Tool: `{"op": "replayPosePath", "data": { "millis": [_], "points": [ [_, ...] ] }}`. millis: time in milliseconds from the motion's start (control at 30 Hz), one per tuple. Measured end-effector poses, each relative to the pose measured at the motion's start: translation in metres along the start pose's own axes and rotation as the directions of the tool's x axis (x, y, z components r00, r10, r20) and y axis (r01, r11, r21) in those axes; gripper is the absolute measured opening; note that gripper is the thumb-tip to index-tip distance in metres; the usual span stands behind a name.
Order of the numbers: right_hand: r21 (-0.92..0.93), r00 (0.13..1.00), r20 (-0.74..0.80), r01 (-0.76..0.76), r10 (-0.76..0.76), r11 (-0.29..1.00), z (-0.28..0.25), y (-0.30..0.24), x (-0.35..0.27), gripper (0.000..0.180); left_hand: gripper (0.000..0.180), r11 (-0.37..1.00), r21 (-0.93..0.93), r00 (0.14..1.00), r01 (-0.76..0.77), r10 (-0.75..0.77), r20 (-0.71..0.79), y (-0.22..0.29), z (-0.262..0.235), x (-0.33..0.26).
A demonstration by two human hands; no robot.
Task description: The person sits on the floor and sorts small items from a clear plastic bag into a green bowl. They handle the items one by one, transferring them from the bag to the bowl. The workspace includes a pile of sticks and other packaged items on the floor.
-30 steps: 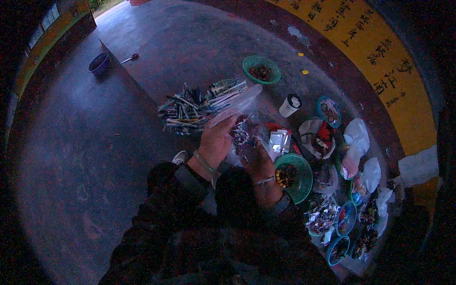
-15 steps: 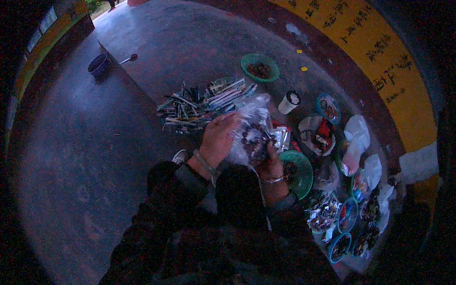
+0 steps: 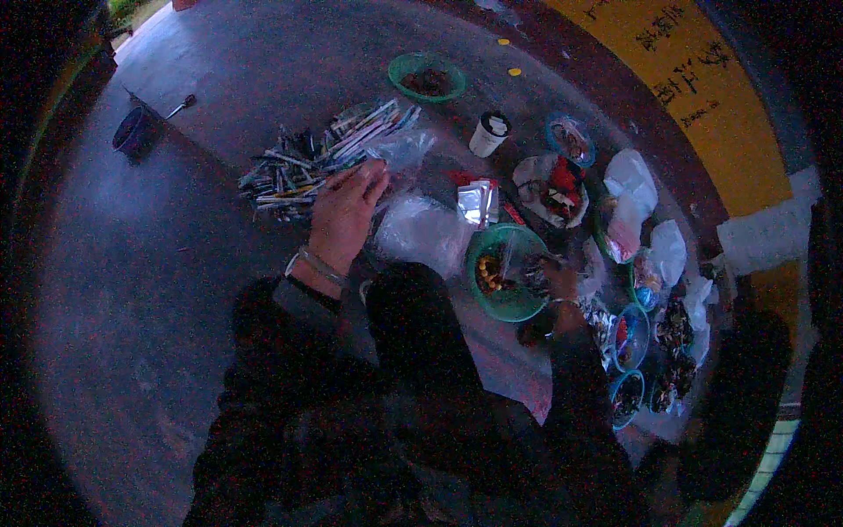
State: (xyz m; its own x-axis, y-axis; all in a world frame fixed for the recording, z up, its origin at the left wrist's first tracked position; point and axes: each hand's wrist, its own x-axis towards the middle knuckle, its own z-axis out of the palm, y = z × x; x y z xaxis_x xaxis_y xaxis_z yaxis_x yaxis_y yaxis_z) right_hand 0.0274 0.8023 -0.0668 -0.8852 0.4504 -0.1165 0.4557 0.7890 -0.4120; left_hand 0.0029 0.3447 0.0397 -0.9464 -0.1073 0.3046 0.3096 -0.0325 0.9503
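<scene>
A clear plastic bag (image 3: pixel 421 230) lies spread in front of my knees, its surface crumpled and shiny. My left hand (image 3: pixel 347 215) is closed, with its fingertips pinching the bag's upper edge. To the right stands a green bowl (image 3: pixel 494 307) with small yellow-orange and dark pieces in it. My right hand (image 3: pixel 562 283) is at this bowl's right side, its fingers dim and smeared; dark stuff lies beside the fingertips, and I cannot tell whether they grip it. Silver packets (image 3: pixel 478 203) lie between the bag and the bowl.
Beyond my left hand lies a heap of thin sticks or pens (image 3: pixel 290 176). Farther off are another green bowl (image 3: pixel 428 77), a white cup (image 3: pixel 490 134) and a dark bucket (image 3: pixel 133 130). On the right crowd an open sack (image 3: pixel 527 180), plastic bags (image 3: pixel 632 180) and blue-rimmed baskets (image 3: pixel 645 338).
My right hand has left the plastic bag and moved right to the green bowl. My left hand stays on the bag, which hangs lower and flatter. The whole view has shifted.
</scene>
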Motion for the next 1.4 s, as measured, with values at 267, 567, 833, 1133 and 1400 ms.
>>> {"op": "replayPosePath", "data": {
  "millis": [267,567,833,1133,1400],
  "points": [
    [-0.501,0.965,0.211,0.243,-0.155,0.831,0.027,-0.025,0.008,0.049,0.016,0.998,0.033,0.991,0.047,-0.042,-0.126,0.003,-0.003,-0.006],
    [-0.488,0.851,0.38,0.518,-0.364,0.703,0.067,-0.028,0.024,0.05,0.023,0.961,-0.212,0.983,0.177,-0.181,-0.002,-0.002,-0.006,-0.006],
    [0.495,0.723,0.223,0.494,-0.654,0.714,0.009,-0.195,-0.055,0.058,0.021,0.506,-0.765,0.902,0.398,-0.369,0.225,-0.014,0.002,-0.006],
    [0.753,0.779,0.243,0.224,-0.578,0.619,0.039,-0.199,-0.086,0.034,0.022,0.581,-0.628,0.856,0.517,-0.362,0.37,0.013,0.017,-0.009],
    [0.683,0.957,0.227,-0.026,-0.178,0.73,0.033,-0.063,-0.027,0.039,0.024,0.563,-0.652,0.851,0.508,-0.442,0.282,0.013,-0.001,-0.006]
  ]
}}
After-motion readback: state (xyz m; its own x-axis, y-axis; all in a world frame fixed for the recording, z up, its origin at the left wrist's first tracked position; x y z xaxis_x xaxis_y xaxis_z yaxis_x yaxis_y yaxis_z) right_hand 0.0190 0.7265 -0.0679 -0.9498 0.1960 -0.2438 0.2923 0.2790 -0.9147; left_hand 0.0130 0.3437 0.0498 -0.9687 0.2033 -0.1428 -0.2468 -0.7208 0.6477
